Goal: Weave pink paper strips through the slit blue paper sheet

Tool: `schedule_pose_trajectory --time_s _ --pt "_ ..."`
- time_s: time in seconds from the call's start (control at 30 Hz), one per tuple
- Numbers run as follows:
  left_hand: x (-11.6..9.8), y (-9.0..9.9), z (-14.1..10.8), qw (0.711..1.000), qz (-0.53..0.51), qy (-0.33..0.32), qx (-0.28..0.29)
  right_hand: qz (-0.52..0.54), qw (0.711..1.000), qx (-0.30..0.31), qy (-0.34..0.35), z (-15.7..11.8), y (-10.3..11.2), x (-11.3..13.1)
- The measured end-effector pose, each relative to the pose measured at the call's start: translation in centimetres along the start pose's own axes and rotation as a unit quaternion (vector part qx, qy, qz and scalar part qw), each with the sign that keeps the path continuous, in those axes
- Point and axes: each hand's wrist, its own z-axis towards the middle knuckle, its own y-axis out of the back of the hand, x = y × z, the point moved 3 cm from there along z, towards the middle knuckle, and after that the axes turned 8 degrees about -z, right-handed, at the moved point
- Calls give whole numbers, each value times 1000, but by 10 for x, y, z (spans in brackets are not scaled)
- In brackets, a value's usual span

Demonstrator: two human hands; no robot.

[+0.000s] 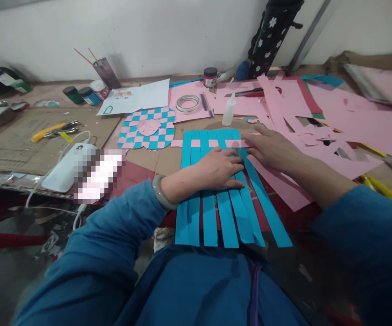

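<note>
Blue paper strips lie flat on the tabletop, a pink strip woven across them. Left hand rests open, palm down, on the strips, holding nothing; right hand lies open, fingertips on the pink strip. A checkered mat lies beyond.

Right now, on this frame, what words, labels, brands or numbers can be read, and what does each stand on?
Nothing can be read with certainty.
Label on the dark-lidded jar: too small to read.
Label on the white-lidded jar: too small to read.
Mark on the white corded device: too small to read.
Printing on the cardboard sheet: too blurred to read.
</note>
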Motion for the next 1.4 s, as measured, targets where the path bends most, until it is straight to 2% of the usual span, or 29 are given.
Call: schedule_pose_trajectory --time_s 0.27,0.63,0.83,1.03,1.2,1.4 --pt "1 2 -3 999 -24 -5 30 -34 999 -30 23 9 -5 -8" --pt "1 2 -4 999 -26 -15 25 -52 997 -52 37 11 -1 -4" --pt "2 4 -4 999 -38 -2 17 -48 995 -72 47 7 2 -1" --pt "5 4 -2 998 -56 16 13 -46 996 -63 36 3 -1 -5" --pt "7 7 -3 998 -54 20 23 -33 996 -71 41 -9 6 4" --pt "19 7 -4 998 -45 52 12 -46 995 -34 79 -38 6 26"
